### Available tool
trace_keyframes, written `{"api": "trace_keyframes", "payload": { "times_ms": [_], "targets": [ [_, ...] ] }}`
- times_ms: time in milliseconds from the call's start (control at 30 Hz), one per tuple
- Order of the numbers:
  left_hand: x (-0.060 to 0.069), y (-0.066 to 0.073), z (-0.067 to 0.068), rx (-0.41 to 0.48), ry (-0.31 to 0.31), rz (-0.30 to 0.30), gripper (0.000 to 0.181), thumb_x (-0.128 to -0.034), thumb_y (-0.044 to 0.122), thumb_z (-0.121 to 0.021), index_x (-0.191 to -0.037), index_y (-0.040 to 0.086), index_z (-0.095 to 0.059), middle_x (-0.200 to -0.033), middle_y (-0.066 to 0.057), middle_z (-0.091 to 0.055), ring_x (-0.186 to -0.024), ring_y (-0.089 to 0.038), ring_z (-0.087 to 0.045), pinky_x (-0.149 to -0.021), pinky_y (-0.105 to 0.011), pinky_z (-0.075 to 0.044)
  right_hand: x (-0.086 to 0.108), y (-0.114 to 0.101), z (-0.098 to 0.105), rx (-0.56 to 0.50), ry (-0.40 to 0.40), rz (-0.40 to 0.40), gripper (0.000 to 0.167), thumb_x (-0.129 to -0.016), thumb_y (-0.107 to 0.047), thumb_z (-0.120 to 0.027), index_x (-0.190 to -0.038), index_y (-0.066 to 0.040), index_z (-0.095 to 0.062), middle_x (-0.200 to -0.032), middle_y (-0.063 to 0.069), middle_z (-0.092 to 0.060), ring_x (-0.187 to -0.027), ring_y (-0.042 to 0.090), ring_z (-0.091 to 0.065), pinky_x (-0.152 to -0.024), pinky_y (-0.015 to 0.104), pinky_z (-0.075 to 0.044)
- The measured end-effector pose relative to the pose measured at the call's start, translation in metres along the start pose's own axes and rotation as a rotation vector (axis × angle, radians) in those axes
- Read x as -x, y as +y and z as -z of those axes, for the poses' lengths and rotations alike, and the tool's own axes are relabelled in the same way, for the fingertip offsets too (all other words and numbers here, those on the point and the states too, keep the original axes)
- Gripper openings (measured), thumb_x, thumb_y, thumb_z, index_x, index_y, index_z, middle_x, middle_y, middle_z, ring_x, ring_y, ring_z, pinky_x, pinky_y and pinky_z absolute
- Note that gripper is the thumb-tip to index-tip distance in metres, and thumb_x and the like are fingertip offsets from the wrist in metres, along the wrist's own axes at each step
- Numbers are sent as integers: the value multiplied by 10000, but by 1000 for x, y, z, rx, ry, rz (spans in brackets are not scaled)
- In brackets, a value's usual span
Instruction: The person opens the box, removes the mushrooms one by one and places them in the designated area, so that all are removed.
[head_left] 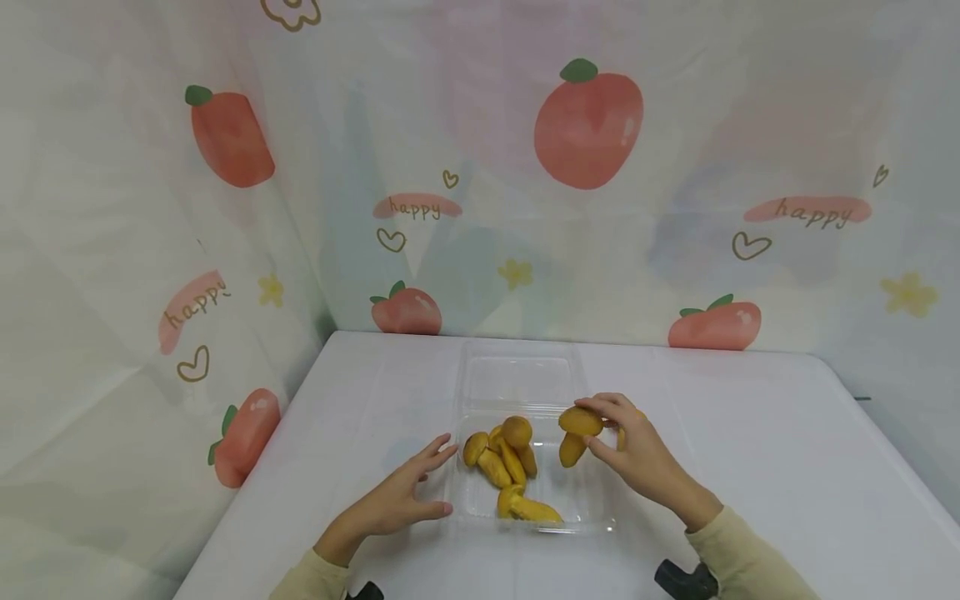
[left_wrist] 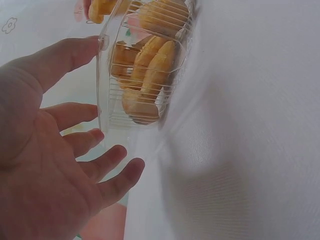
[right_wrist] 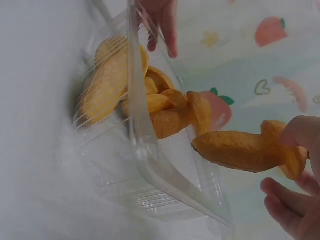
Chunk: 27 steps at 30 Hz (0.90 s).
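Note:
My right hand [head_left: 647,457] pinches a yellow mushroom [head_left: 580,422] by its cap, above the right part of a clear plastic box [head_left: 588,493]. In the right wrist view the stem of this mushroom [right_wrist: 235,149] points toward the box. Several more yellow mushrooms [head_left: 513,457] lie in the box's left half, and one [head_left: 531,508] lies along its front wall. My left hand [head_left: 393,502] is at the box's left side, fingers spread. In the left wrist view its thumb [left_wrist: 65,59] meets or nearly meets the rim.
Joined to the box's far side, a clear lid [head_left: 519,377] lies folded back on the white table [head_left: 382,383]. Part of another yellow object [head_left: 622,438] shows behind my right hand, mostly hidden. A printed curtain [head_left: 480,125] hangs behind the table and at its left.

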<state>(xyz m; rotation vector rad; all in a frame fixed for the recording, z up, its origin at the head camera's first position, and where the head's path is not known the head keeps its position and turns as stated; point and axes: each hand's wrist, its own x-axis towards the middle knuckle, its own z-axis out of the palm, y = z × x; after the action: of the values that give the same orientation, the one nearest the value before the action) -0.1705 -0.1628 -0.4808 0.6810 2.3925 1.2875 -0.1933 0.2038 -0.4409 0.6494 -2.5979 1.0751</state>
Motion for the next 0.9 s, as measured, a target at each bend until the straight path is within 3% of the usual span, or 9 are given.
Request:
{"api": "trace_keyframes", "payload": {
  "times_ms": [133,267,333,367,500,567,900],
  "targets": [
    [0,1,1,0,3,-4,797,-927,208,-729,-1584,44,-308,-1703,-192,-124,-1540,-467,-192,-1141,-683,-336,-1,-1,9,-131,-2,-20,411,-895,14,-711,-1295,-32,-635,-1254,142,-581,-1072,301,-673,-908,182,-564],
    [0,2,1,4,1,2,798,-927,213,-729,-1588,59,-307,-1706,-181,-122,-1541,-468,-186,-1145,-693,-323,0,-2,15,-255,-20,-62,421,-921,39,-661,-1334,5,-584,-1303,195,-521,-990,362,-707,-635,153,-559],
    [0,2,1,4,-2,9,800,-928,220,-730,-1590,71,-306,-1708,-171,-122,-1544,-464,-183,-1149,-693,-316,1,-1,18,-280,-18,-62,422,-933,41,-642,-1346,9,-566,-1312,198,-513,-983,316,-712,-614,160,-550],
    [1,3,0,4,-2,12,800,-928,222,-731,-1591,77,-307,-1709,-166,-123,-1544,-462,-183,-1151,-692,-313,1,0,18,-288,-14,-57,421,-936,43,-635,-1349,8,-562,-1312,195,-514,-987,277,-712,-617,169,-554],
    [2,2,0,6,-5,17,802,-928,227,-733,-1593,86,-307,-1711,-158,-122,-1547,-456,-181,-1156,-686,-309,3,3,20,-276,7,-2,404,-949,52,-609,-1347,11,-556,-1295,177,-545,-1026,60,-683,-846,144,-554],
    [2,1,0,4,-5,17,803,-929,230,-732,-1593,85,-306,-1711,-158,-120,-1546,-458,-182,-1155,-687,-311,3,4,22,-286,14,19,393,-955,58,-595,-1343,9,-559,-1291,173,-562,-1017,-11,-653,-870,131,-542],
    [0,0,0,-2,-6,1,799,-934,220,-726,-1591,60,-299,-1708,-175,-116,-1546,-458,-180,-1155,-685,-310,6,9,28,-256,32,49,383,-972,53,-568,-1350,-13,-571,-1296,181,-600,-1079,-95,-568,-905,93,-497]
  ]
}}
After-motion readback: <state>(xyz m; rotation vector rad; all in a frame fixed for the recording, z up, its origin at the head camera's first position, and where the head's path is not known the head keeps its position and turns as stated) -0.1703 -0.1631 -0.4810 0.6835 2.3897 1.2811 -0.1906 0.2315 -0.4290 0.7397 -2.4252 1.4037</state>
